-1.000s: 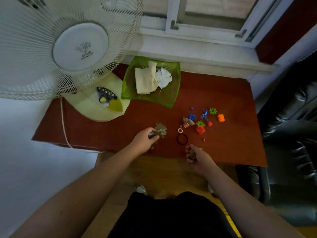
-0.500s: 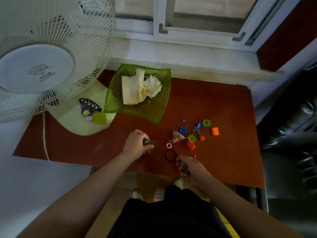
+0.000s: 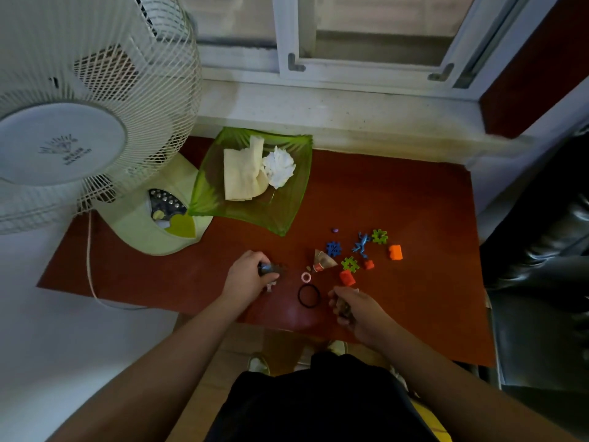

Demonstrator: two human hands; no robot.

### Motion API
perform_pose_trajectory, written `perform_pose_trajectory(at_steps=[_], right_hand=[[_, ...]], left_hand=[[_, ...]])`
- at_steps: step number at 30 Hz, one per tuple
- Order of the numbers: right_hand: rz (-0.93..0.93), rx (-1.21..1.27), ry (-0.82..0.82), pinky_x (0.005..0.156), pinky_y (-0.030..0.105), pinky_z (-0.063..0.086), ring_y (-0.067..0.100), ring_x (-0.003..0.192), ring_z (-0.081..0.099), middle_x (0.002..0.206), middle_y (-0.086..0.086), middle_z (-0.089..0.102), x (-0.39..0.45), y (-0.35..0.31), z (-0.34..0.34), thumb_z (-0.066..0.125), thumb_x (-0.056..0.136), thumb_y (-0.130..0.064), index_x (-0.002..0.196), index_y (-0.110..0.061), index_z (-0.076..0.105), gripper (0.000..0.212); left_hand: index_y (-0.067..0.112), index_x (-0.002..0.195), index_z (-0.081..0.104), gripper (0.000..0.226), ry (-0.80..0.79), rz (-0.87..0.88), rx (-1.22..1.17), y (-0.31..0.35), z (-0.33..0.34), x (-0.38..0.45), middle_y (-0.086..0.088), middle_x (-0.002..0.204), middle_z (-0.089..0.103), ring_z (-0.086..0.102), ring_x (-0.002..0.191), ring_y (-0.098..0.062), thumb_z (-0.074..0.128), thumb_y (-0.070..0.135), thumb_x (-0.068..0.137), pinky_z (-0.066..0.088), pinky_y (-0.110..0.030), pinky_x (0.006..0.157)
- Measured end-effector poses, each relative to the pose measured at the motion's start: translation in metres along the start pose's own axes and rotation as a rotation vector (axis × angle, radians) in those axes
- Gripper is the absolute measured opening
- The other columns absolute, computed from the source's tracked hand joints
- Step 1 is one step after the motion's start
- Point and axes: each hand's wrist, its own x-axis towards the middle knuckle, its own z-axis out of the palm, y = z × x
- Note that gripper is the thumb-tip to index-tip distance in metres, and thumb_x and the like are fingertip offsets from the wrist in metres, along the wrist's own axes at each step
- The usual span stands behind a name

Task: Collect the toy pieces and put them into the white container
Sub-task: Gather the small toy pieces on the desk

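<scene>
Both hands are curling around small things over the red-brown table (image 3: 398, 202). Left hand (image 3: 250, 277) is closing on a dark, blurred toy piece (image 3: 271, 268) that is poking out between thumb and fingers; a second ago a brownish flower-shaped piece was showing clearly above this hand, and now only a dark bit is peeking out, with a pale scrap just under the knuckles. Right hand (image 3: 353, 309) is keeping its fingers folded inward on something brown and small, too hidden to name, much as it was a second ago. Compared with earlier, the left hand is sitting lower against the table, while the right hand is hardly differing in place.

Left forearm is reaching in from the lower left, wrist bent down; right forearm is coming from the lower right, knuckles turned toward the left hand.

Between the two hands a black ring (image 3: 309, 295) is lying flat, with a pink ring (image 3: 306, 277) just beyond it. Beyond the right hand, loose toy pieces (image 3: 363, 250) are lying scattered: blue, green, orange. Farther beyond the left hand a green dish (image 3: 280, 215) is holding cloths, beside a fan (image 3: 79, 138). No white container is showing.
</scene>
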Motion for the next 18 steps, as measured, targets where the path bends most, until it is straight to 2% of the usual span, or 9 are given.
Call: perform_pose_trajectory(at_steps=[4,8,13,18], right_hand=[[0.002,0.011,-0.016,0.041,0.020,0.028,0.012,0.056,0.045,0.070,0.007,0.054,-0.001,0.002,-0.003,0.052,0.098,-0.019,0.088,-0.004,0.060,0.019],[0.000,-0.001,-0.017,0.040,0.020,0.027,0.013,0.057,0.043,0.071,0.008,0.053,0.005,0.009,0.002,0.052,0.098,-0.019,0.089,-0.003,0.060,0.019],[0.005,-0.017,-0.039,0.043,0.022,0.025,0.013,0.057,0.041,0.070,0.008,0.049,0.011,0.012,0.011,0.051,0.098,-0.019,0.089,-0.003,0.059,0.020],[-0.004,-0.023,-0.026,0.041,0.022,0.026,0.013,0.056,0.041,0.071,0.008,0.049,0.009,0.016,0.010,0.051,0.098,-0.019,0.091,-0.003,0.059,0.019]], left_hand=[[0.017,0.087,0.063,0.024,0.127,-0.051,-0.114,-0.007,-0.009,-0.006,0.003,0.089,0.061,0.057,0.083,-0.013,0.079,0.031,0.076,0.036,-0.022,0.066],[0.016,0.093,0.063,0.025,0.159,-0.188,-0.300,-0.019,-0.020,-0.013,0.001,0.090,0.064,0.059,0.084,-0.015,0.076,0.034,0.080,0.039,-0.022,0.063],[0.025,0.116,0.057,0.042,0.077,-0.183,-0.326,-0.027,-0.023,-0.018,0.004,0.103,0.061,0.057,0.095,-0.013,0.075,0.037,0.080,0.041,-0.028,0.077],[0.018,0.117,0.061,0.048,-0.027,-0.134,-0.207,-0.013,-0.009,-0.005,-0.002,0.106,0.064,0.060,0.102,-0.019,0.078,0.038,0.077,0.039,-0.023,0.075]])
